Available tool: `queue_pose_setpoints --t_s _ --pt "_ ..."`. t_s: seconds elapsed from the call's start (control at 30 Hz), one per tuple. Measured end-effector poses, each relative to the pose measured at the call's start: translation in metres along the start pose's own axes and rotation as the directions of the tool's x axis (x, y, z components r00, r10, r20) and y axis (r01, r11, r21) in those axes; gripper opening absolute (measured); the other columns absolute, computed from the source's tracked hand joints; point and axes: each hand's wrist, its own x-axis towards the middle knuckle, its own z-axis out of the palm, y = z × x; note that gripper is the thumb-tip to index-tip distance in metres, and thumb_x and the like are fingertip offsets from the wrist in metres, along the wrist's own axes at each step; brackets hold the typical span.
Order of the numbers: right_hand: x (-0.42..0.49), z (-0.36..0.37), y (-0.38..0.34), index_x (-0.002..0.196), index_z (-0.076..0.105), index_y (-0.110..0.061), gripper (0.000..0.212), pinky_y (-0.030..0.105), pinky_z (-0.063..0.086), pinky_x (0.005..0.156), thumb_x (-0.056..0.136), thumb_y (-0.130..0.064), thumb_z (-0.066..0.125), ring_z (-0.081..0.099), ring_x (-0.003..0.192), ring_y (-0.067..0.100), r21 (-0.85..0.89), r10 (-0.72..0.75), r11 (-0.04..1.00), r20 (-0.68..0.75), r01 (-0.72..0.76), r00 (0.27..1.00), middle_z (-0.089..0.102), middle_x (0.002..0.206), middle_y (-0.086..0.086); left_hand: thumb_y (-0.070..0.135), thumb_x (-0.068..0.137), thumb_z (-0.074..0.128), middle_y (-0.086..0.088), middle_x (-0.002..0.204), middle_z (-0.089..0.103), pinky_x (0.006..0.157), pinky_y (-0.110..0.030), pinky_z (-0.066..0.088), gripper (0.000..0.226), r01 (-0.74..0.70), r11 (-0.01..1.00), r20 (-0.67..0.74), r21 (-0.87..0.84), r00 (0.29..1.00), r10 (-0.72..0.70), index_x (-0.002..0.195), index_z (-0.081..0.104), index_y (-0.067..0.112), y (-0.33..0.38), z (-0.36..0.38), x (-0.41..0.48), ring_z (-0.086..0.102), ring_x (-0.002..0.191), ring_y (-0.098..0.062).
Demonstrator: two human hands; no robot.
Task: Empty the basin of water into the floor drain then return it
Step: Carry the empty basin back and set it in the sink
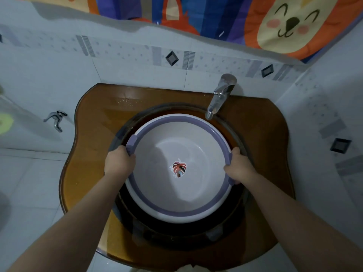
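Observation:
A round white basin (188, 146) with a purple rim and a red leaf print on its bottom sits inside the dark glass sink bowl (135, 222) of an amber glass counter. My left hand (119, 161) grips the basin's left rim by its purple handle. My right hand (238, 167) grips the right rim handle. Water in the basin cannot be made out. No floor drain is in view.
A chrome faucet (218, 97) stands at the back right, its spout over the basin's far rim. The amber counter (86, 146) meets the tiled wall. A chrome wall tap (56, 119) sticks out at the left. A colourful cartoon cloth (216, 16) hangs above. White floor tiles (29, 193) lie at the left.

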Motion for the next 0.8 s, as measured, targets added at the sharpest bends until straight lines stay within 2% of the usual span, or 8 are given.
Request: queue_pose_setpoints --t_s 0.07,0.13,0.23,0.43,0.5,0.57,0.67,0.8 --pt "0.000 0.000 -0.001 0.104 0.026 -0.023 0.038 0.032 0.056 0.053 0.085 -0.009 0.056 0.058 0.072 0.025 -0.008 -0.018 1.000 -0.014 0.018 1.000 0.046 0.084 0.003 0.017 0.093 0.050 -0.004 0.058 0.044 0.038 -0.024 0.028 0.015 0.015 1.000 0.024 0.010 1.000 -0.015 0.083 0.046 0.007 0.001 -0.001 -0.001 0.044 0.049 -0.017" --pt "0.001 0.000 -0.001 0.114 0.031 -0.018 0.034 0.030 0.050 0.054 0.088 -0.011 0.052 0.055 0.075 0.024 -0.037 -0.061 0.998 -0.052 0.059 0.997 0.052 0.095 0.008 0.013 0.092 0.050 -0.005 0.055 0.043 0.037 -0.023 0.028 0.020 0.048 0.999 0.066 0.019 0.997 -0.049 0.072 0.045 0.008 0.001 -0.003 -0.002 0.042 0.045 -0.018" --pt "0.004 -0.004 -0.001 0.125 0.035 -0.014 0.036 0.031 0.045 0.064 0.091 -0.013 0.047 0.055 0.083 0.027 -0.070 -0.122 0.991 -0.094 0.116 0.988 0.058 0.110 0.014 0.009 0.088 0.051 -0.004 0.049 0.035 0.039 -0.021 0.025 0.035 0.085 0.996 0.153 0.038 0.984 -0.090 0.057 0.037 0.014 0.002 -0.003 -0.007 0.033 0.041 -0.017" --pt "0.006 -0.008 -0.001 0.140 0.027 -0.015 0.050 0.035 0.048 0.076 0.093 -0.018 0.046 0.058 0.103 0.035 -0.133 -0.174 0.978 -0.118 0.158 0.978 0.058 0.122 0.016 0.009 0.087 0.050 -0.004 0.049 0.034 0.039 -0.022 0.025 0.036 0.110 0.993 0.211 0.047 0.971 -0.117 0.055 0.035 0.014 0.002 -0.001 -0.012 0.030 0.041 -0.017" --pt "0.004 -0.006 0.001 0.143 0.023 -0.016 0.054 0.036 0.049 0.081 0.094 -0.021 0.045 0.058 0.105 0.035 -0.141 -0.177 0.977 -0.142 0.157 0.974 0.058 0.123 0.016 0.010 0.088 0.051 -0.004 0.050 0.034 0.039 -0.023 0.025 0.029 0.109 0.993 0.193 0.041 0.975 -0.115 0.062 0.039 0.012 0.000 0.001 -0.014 0.030 0.041 -0.017" --pt "0.004 -0.004 0.003 0.143 0.022 -0.017 0.054 0.038 0.050 0.082 0.095 -0.023 0.045 0.058 0.106 0.035 -0.129 -0.180 0.979 -0.165 0.160 0.970 0.058 0.123 0.016 0.012 0.088 0.052 -0.004 0.052 0.036 0.039 -0.023 0.025 0.011 0.097 0.995 0.156 0.031 0.983 -0.100 0.079 0.051 0.007 -0.003 0.002 -0.015 0.034 0.042 -0.018" --pt "0.004 -0.001 0.005 0.142 0.023 -0.019 0.052 0.038 0.051 0.081 0.095 -0.025 0.045 0.059 0.103 0.034 -0.128 -0.183 0.979 -0.197 0.159 0.963 0.060 0.120 0.015 0.016 0.088 0.054 -0.004 0.052 0.038 0.038 -0.024 0.026 0.027 0.089 0.995 0.120 0.036 0.988 -0.092 0.102 0.058 -0.007 -0.006 0.004 -0.016 0.038 0.043 -0.018" --pt "0.005 0.000 0.005 0.141 0.025 -0.020 0.052 0.041 0.051 0.080 0.094 -0.026 0.046 0.060 0.100 0.034 -0.112 -0.180 0.981 -0.214 0.158 0.960 0.062 0.116 0.014 0.016 0.089 0.054 -0.003 0.052 0.038 0.038 -0.025 0.025 0.029 0.083 0.996 0.094 0.035 0.992 -0.086 0.104 0.057 -0.008 -0.006 0.005 -0.016 0.038 0.044 -0.017"
